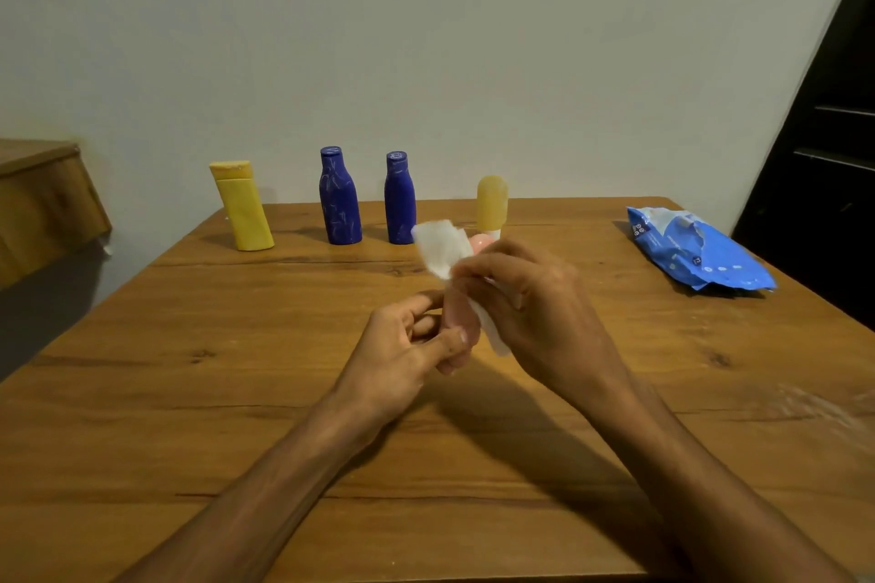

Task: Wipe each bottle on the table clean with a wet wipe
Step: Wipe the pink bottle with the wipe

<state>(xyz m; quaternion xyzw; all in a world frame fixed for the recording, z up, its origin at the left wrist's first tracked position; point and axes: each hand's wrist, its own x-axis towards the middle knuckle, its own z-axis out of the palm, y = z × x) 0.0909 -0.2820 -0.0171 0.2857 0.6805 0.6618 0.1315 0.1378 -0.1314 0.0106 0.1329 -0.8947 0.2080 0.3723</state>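
Four bottles stand in a row near the far edge of the wooden worktop (236,393). From the left they are a yellow bottle (242,208), a left blue bottle (339,199), a right blue bottle (400,201) and a small amber-capped bottle (492,204). A fifth, the pink bottle (457,315), is held above the worktop just in front of the row, roughly upright, its rounded top showing over the right hand (530,298). The left hand (402,355) holds its lower part, thumb across the front and fingers curled behind, so that grip is closed round the bottle. The right hand's grip wraps the upper body with the white wet wipe (438,246) under its fingers. One end of the wipe sticks up and another hangs below the palm. A crumpled blue wipes packet (696,251) lies at the right, well apart from the bottles.
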